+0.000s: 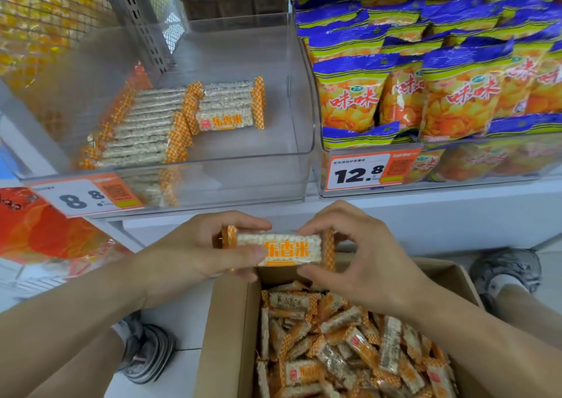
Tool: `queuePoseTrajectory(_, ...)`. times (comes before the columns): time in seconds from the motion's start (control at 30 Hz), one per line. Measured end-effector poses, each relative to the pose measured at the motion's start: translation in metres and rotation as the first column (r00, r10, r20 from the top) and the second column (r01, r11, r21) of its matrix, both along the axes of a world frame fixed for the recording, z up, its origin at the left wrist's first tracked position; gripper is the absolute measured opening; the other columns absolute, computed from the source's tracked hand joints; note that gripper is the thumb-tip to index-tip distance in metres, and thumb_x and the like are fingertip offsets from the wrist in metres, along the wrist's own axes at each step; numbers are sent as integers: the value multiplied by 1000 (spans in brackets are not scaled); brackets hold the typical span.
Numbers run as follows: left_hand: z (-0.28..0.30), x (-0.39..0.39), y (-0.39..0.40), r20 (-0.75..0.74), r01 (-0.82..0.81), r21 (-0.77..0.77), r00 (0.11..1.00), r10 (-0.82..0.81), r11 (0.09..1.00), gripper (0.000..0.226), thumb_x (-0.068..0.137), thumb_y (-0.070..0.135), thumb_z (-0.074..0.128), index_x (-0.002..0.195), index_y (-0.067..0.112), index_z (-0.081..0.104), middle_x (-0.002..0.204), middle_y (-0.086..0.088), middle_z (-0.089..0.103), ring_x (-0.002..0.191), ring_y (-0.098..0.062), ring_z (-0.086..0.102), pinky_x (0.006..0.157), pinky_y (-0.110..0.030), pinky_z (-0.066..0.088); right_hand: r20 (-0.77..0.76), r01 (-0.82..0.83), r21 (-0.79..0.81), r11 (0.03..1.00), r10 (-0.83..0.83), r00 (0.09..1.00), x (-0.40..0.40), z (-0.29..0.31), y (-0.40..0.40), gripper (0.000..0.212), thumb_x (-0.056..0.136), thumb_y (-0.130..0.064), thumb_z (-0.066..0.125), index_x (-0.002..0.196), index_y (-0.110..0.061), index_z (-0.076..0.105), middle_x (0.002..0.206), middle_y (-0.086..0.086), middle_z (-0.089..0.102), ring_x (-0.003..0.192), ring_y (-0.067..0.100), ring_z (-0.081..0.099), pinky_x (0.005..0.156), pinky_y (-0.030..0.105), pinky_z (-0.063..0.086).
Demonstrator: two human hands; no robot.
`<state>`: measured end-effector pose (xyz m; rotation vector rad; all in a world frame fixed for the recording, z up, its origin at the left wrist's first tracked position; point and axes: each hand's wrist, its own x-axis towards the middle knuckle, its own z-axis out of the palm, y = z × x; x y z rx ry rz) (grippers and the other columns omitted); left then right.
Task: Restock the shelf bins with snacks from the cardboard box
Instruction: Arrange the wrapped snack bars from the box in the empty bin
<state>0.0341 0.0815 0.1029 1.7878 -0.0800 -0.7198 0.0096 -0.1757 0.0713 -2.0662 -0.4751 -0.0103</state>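
Both hands hold a small stack of rice-bar snack packs (pixel 286 249), white with orange checkered ends, just above the open cardboard box (pixel 225 330). My left hand (pixel 194 254) grips the stack's left end. My right hand (pixel 362 257) pinches its right end. Several loose packs (pixel 349 346) of the same kind fill the box. Ahead stands a clear shelf bin (pixel 243 169) with a row of upright packs (pixel 143 127) at its left and another short row (pixel 229 105) behind. Its right half holds nothing.
The bin to the right holds several blue and yellow chip bags (pixel 456 93). Price tags read 8.8 (pixel 82 198) and 12.8 (pixel 359 174). Red-orange bags (pixel 39 230) lie at lower left. Grey shoes (pixel 146 352) stand beside the box on the white floor.
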Motion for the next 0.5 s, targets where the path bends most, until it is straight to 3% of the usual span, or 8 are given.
queuePoseTrajectory(0.13,7,-3,-5,91,-22,52,996,17,998,40,75,25,77,115,22,73,110,4,74,88,-22,75,78,-26,60,21,0,-39,999,1,1000,2,-6,10,44,70,-33,91,109,-33,70,109,-16,57,111,9,55,92,17,42)
queuePoseTrajectory(0.23,16,-3,-2,132,9,55,991,-16,998,38,76,20,76,113,21,73,106,3,75,81,-20,75,70,-19,56,-126,-16,62,998,24,992,2,-3,10,45,74,-43,85,114,-35,67,117,-14,56,113,7,57,93,14,43)
queuePoseTrajectory(0.37,25,-4,8,290,63,146,951,-104,987,34,82,43,81,113,34,72,106,1,74,85,-28,73,79,-41,60,-322,-23,334,942,136,937,-4,4,14,33,85,-37,75,116,-32,66,113,3,71,100,27,68,86,44,56)
queuePoseTrajectory(0.43,30,-7,11,376,89,190,914,-156,978,35,82,44,79,115,35,70,105,9,73,85,-15,71,74,-30,58,-329,7,344,939,114,937,-7,8,16,31,84,-35,76,113,-32,68,106,8,74,95,35,68,81,48,56)
queuePoseTrajectory(0.5,36,-9,15,420,118,187,888,-188,975,35,83,39,76,116,34,68,103,12,72,85,-8,69,71,-20,53,-283,-7,269,963,86,955,-12,15,17,36,82,-42,76,116,-36,65,108,2,73,93,28,69,82,52,58)
